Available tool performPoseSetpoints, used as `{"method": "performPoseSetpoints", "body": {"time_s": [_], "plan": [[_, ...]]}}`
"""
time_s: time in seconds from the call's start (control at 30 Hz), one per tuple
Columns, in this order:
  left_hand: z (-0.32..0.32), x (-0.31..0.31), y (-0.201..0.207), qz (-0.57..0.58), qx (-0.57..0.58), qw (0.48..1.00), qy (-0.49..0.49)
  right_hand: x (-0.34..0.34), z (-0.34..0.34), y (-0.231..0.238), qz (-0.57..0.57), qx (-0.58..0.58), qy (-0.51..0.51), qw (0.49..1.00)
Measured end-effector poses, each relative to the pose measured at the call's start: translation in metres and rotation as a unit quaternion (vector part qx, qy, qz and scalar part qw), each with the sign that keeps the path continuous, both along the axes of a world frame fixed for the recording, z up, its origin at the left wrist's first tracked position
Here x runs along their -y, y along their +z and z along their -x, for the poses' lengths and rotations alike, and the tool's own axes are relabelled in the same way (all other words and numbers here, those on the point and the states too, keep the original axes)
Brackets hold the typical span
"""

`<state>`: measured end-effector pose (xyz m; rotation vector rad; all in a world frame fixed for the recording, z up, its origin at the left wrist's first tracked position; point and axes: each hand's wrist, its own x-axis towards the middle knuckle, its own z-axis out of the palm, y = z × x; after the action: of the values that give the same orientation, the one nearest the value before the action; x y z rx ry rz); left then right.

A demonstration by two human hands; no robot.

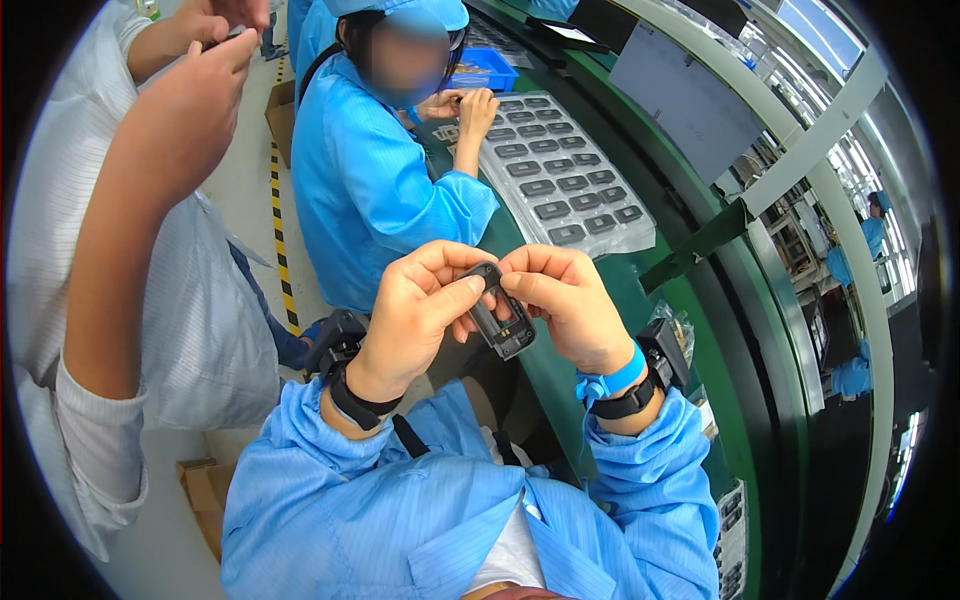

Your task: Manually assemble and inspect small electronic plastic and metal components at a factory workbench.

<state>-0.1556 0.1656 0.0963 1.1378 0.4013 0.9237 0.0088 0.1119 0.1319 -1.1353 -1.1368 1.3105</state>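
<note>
Between my hands, above the edge of the green bench, is a small black plastic housing [503,328] with an open frame and a few metal contacts near its lower end. My left hand [425,300] pinches the left side of its upper end with thumb and fingers. On the other side, my right hand [562,298] has thumb and forefinger closed at the housing's top right corner. Whether a smaller part sits between those right fingertips is hidden. A blue band and a black strap circle my right wrist; a black strap is on my left.
A clear tray [625,225] of several dark housings lies on the green bench [625,285]. Beyond it stands a blue bin [485,68]. A co-worker in blue [380,200] sits ahead; another person in white [150,290] stands at left. Another tray [733,540] lies at lower right.
</note>
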Motion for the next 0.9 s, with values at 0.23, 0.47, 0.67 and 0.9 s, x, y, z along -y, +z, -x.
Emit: {"method": "performPoseSetpoints", "body": {"time_s": [0.23,0.47,0.67,0.9], "plan": [[0.001,-0.009,0.000,0.073,0.072,0.994,-0.044,-0.013,-0.004,0.001,0.024,-0.045,0.038,0.998],[-0.004,-0.018,-0.005,0.094,0.118,0.987,-0.056,-0.020,0.004,0.000,0.034,-0.119,0.011,0.992],[0.023,-0.005,0.037,0.124,0.071,0.988,-0.063,-0.024,0.011,-0.002,0.003,-0.132,0.047,0.990],[0.016,-0.010,0.037,0.161,0.046,0.981,-0.094,-0.025,0.017,0.003,0.034,-0.177,0.028,0.983]]}}
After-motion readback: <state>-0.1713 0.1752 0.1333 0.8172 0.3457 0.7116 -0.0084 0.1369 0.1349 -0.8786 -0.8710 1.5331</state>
